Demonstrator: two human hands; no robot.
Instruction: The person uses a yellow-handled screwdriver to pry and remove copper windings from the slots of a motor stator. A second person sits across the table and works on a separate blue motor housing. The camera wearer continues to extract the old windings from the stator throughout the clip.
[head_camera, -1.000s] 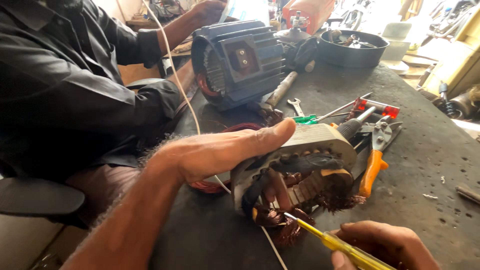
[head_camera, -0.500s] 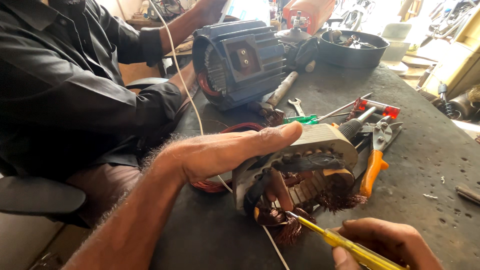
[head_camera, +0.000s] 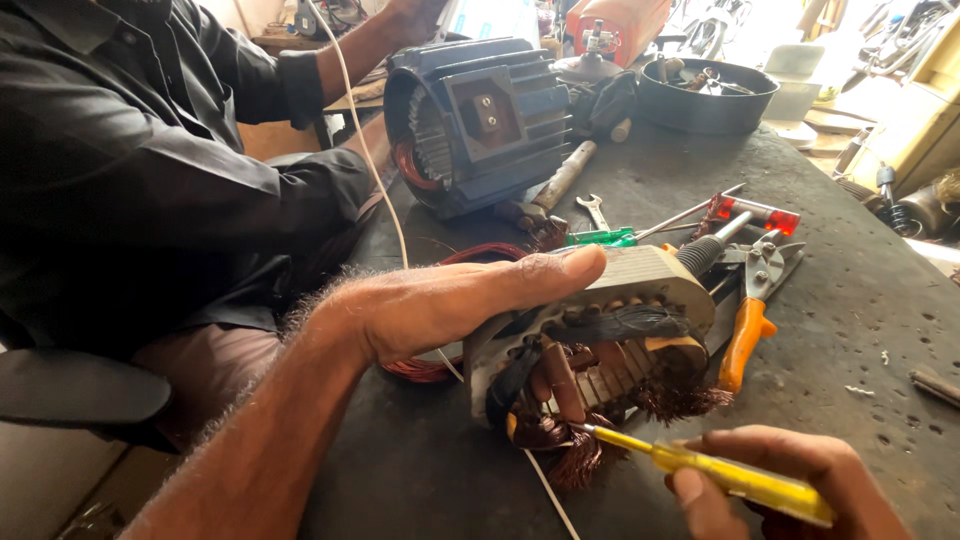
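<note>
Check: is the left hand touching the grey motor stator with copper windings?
Touching. Head view: left hand lies on the grey motor stator, fingers curled into its bore.

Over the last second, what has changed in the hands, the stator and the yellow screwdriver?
Little. The right hand and its yellow screwdriver have edged slightly left and up, the tip now at the frayed copper windings on the stator. The left hand keeps the same grip over the stator's top. The blue motor housing and orange-handled snips have not moved.
</note>
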